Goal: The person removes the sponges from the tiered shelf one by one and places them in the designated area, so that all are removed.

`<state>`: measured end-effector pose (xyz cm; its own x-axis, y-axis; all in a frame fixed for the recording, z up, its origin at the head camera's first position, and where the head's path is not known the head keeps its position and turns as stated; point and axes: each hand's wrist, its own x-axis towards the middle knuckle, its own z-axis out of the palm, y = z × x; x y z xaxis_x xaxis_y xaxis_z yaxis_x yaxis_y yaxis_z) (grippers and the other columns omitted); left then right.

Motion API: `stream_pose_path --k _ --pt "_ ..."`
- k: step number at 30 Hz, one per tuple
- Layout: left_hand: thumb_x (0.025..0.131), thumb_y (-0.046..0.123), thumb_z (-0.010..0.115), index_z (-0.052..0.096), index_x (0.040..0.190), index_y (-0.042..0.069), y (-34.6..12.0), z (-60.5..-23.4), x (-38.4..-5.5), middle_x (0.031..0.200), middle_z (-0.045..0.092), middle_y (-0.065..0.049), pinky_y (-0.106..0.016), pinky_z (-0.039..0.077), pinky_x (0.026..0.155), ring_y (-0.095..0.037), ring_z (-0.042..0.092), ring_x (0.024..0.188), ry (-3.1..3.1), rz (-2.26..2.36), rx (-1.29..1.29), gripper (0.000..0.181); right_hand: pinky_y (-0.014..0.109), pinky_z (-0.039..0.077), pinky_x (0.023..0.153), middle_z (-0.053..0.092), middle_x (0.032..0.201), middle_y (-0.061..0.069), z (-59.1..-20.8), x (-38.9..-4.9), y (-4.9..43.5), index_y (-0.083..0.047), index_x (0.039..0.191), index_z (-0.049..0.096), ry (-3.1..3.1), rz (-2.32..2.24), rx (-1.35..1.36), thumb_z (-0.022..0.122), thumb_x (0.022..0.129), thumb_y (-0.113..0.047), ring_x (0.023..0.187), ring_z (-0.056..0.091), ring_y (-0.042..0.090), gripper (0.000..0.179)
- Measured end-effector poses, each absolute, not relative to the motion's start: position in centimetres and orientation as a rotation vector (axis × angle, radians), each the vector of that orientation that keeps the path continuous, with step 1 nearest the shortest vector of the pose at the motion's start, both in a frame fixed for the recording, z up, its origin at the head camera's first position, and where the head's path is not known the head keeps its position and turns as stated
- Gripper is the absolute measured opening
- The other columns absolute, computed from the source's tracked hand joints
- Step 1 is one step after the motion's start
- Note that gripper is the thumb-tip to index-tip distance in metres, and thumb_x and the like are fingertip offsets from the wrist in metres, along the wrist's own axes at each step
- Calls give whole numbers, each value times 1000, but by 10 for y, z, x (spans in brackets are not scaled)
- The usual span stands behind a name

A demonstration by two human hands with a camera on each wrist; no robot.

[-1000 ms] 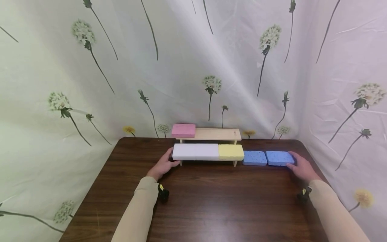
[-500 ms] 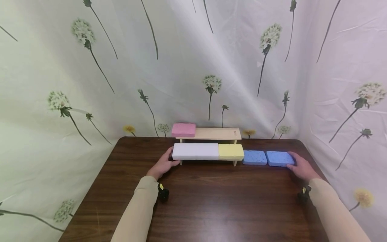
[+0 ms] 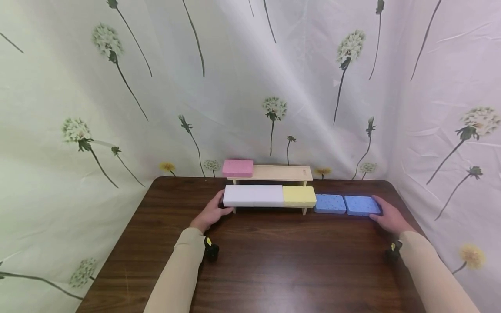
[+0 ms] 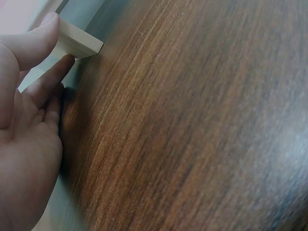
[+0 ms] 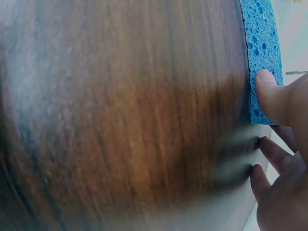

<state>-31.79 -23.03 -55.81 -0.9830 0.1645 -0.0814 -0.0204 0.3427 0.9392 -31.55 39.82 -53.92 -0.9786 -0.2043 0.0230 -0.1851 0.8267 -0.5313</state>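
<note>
My left hand point(image 3: 211, 212) grips the left end of the front wooden riser point(image 3: 274, 207), thumb at its front. In the left wrist view, the thumb point(image 4: 36, 43) and a finger lie by the riser's pale leg point(image 4: 79, 41). Two white sponge-like blocks point(image 3: 252, 195) and a yellow sponge point(image 3: 299, 196) sit in a row on that riser. On the table to its right lie two blue sponges, the inner one point(image 3: 330, 204) and the outer one point(image 3: 362, 205). My right hand point(image 3: 391, 216) holds the outer sponge's right end, thumb on its front side point(image 5: 263, 53).
Behind stands another wooden riser point(image 3: 279, 173) with a pink sponge point(image 3: 238, 168) at its left end. The dark wood table point(image 3: 274, 261) meets a dandelion-print curtain point(image 3: 235, 87) at the back and sides.
My right hand has shifted very slightly left at the end of the outer blue sponge. The left hand, risers and other sponges look the same.
</note>
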Motion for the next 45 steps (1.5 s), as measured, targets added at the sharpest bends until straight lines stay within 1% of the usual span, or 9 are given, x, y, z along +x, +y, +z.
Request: stream_pose_path --k 10,17,21,27,31,35,38,42,45 --pt "97 9 72 26 165 8 -231 -559 -318 166 37 -22 -60 11 127 -40 28 156 2452 1698 149 83 74 28 113 34 151 47 -535 -312 393 16 152 33 2994 -830 -323 68 96 -5 139 31 66 69" --pt "97 8 72 25 165 7 -231 -558 -317 167 34 -23 -60 12 127 -40 27 156 2449 1705 178 82 74 26 114 31 153 47 -536 -315 392 15 154 30 2968 -825 -287 67 98 -5 141 29 66 70" --pt "97 8 72 26 165 8 -232 -559 -317 168 34 -21 -59 12 127 -39 25 157 2440 1712 169 82 74 27 114 31 153 47 -535 -315 392 16 154 31 2970 -826 -299 67 97 -4 141 29 66 70" --pt "96 7 73 27 165 8 -232 -562 -318 165 38 -22 -59 12 128 -39 28 155 2443 1723 177 83 75 25 114 29 153 48 -531 -314 392 18 154 27 2956 -854 -310 69 94 -4 141 27 66 77" --pt "96 5 73 28 164 8 -231 -561 -319 163 41 -22 -59 14 127 -39 32 154 2445 1724 185 82 75 24 115 26 155 48 -528 -315 392 18 156 22 2930 -889 -302 76 92 -10 143 25 66 88" --pt "96 6 72 28 164 10 -231 -561 -319 164 41 -21 -59 13 127 -38 31 154 2435 1730 175 81 75 22 116 24 158 45 -525 -317 390 15 159 19 2920 -882 -311 80 91 -20 145 23 64 98" --pt "96 6 72 29 164 11 -231 -560 -319 164 40 -20 -59 12 128 -37 30 155 2432 1732 168 81 75 22 116 24 159 44 -521 -318 385 14 159 20 2939 -865 -347 82 90 -26 146 23 64 101" --pt "96 6 72 28 164 10 -231 -560 -319 165 40 -20 -59 12 128 -37 30 155 2437 1724 165 81 74 24 115 27 157 45 -512 -316 373 15 158 23 2969 -868 -403 85 89 -30 144 26 64 103" --pt "96 6 73 28 165 10 -231 -560 -319 165 40 -20 -59 13 128 -38 30 155 2438 1720 161 82 74 24 116 26 159 43 -504 -315 361 13 159 22 2964 -878 -405 84 90 -32 146 26 62 103"
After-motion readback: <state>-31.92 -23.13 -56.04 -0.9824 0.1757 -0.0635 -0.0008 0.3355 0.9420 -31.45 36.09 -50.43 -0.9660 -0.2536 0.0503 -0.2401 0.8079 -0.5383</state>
